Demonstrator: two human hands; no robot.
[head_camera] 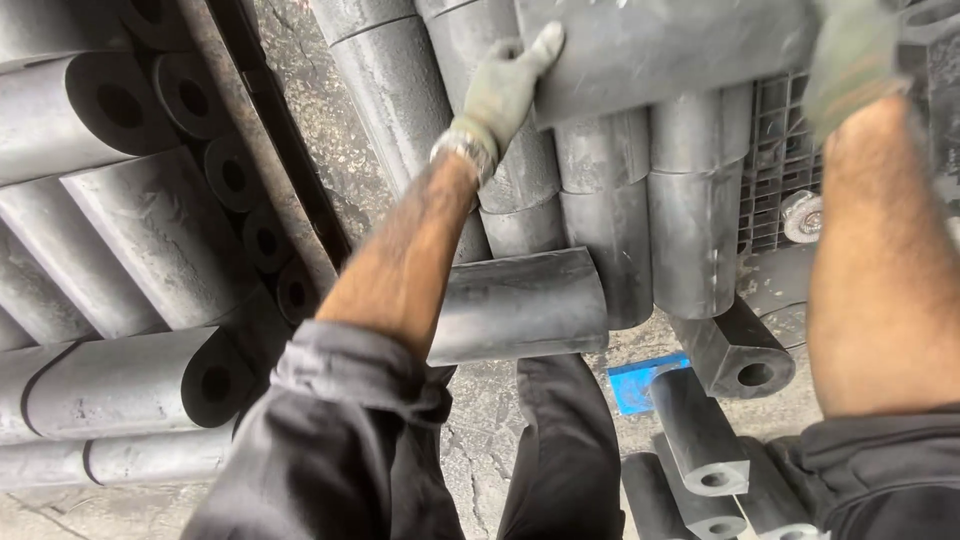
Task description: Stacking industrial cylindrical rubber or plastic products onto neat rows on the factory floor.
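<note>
Both hands wear grey-green work gloves. My left hand (505, 85) grips the left end of a large dark rubber block (660, 45) at the top of the view. My right hand (850, 60) holds the same block at its right end. The block is lifted above a row of black rubber cylinders (610, 230) lying side by side. A shorter cylinder (520, 305) lies crosswise beneath my left forearm.
A stack of hollow black rubber tubes (120, 230) fills the left side. A black plastic pallet (780, 170) shows at the right. D-shaped rubber pieces (700, 430) and a blue scrap (635, 385) lie on the concrete floor near my legs.
</note>
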